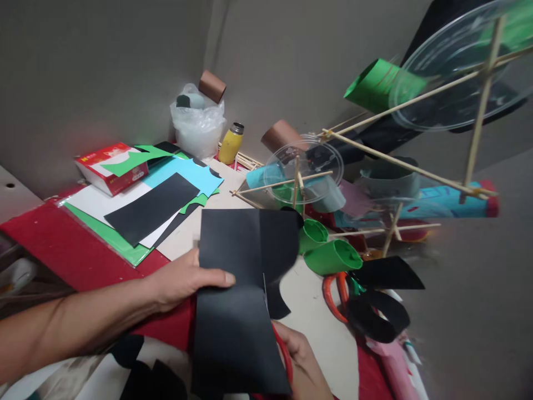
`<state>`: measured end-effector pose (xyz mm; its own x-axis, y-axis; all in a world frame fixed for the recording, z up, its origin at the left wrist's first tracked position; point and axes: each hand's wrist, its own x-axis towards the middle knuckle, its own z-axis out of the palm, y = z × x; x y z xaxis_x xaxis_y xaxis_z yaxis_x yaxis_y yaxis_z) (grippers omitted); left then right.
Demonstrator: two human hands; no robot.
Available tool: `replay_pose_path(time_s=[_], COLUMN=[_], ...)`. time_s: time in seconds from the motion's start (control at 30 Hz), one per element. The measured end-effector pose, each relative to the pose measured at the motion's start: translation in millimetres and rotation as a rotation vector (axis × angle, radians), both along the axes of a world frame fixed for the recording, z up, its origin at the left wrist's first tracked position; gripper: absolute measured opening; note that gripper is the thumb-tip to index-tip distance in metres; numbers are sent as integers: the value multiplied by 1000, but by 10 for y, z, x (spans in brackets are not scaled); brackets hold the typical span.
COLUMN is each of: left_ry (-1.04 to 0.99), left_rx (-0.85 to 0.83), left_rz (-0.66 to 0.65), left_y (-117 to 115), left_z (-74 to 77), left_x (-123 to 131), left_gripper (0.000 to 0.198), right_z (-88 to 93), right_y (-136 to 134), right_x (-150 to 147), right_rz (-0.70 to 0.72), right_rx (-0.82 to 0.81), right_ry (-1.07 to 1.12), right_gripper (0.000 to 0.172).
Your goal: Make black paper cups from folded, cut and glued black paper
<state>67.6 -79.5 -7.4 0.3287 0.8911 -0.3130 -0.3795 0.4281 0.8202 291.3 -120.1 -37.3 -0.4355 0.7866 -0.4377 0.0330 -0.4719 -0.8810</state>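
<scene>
A sheet of black paper [231, 328] is held up in front of me, with a cut running up its right side. My left hand [204, 278] pinches its left edge, thumb lying on top. Low on the right, my right hand [297, 350] is closed on red-handled scissors [283, 350], partly hidden behind the paper. Their blades show only as a thin bright line at the cut. To the right of the cut, a curved flap of the black paper [280, 244] hangs partly separated.
Coloured sheets, a black strip [153, 208] and a red box [112, 166] lie at left. A yellow bottle [231, 143] and plastic bag [200, 128] stand behind. Green paper tubes [333, 256], orange-handled scissors [335, 297] and a black ring [377, 316] lie right, below stick frames [400, 166].
</scene>
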Motion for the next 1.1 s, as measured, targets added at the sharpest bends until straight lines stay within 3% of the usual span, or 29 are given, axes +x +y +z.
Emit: replay_pose_path(time_s=[0.1, 0.23, 0.33, 0.43, 0.53, 0.73, 0.87, 1.1], left_ry=[33, 536, 843, 912, 826, 516, 503, 485], left_rx=[118, 490, 614, 646, 635, 441, 471, 484], left_rz=[100, 178, -124, -330, -378, -372, -393, -404], left_y=[199, 548, 745, 858, 929, 1092, 1189, 1265], left_z=[156, 416, 560, 593, 524, 309, 159, -96], left_x=[-153, -379, -481, -482, -406, -245, -195, -137], left_gripper=[39, 43, 38, 33, 24, 12, 15, 16], right_z=[33, 75, 68, 40, 28, 79, 113, 60], right_y=[-46, -97, -118, -118, -91, -15, 54, 186], right_x=[-28, -53, -67, -68, -47, 5, 48, 148], right_rz=[-13, 34, 41, 59, 88, 144, 170, 242], right_rx=[-86, -115, -91, -117, -125, -177, -222, -61], right_ry=[54, 57, 88, 135, 156, 199, 228, -54], right_gripper=[46, 48, 49, 49, 49, 55, 58, 54])
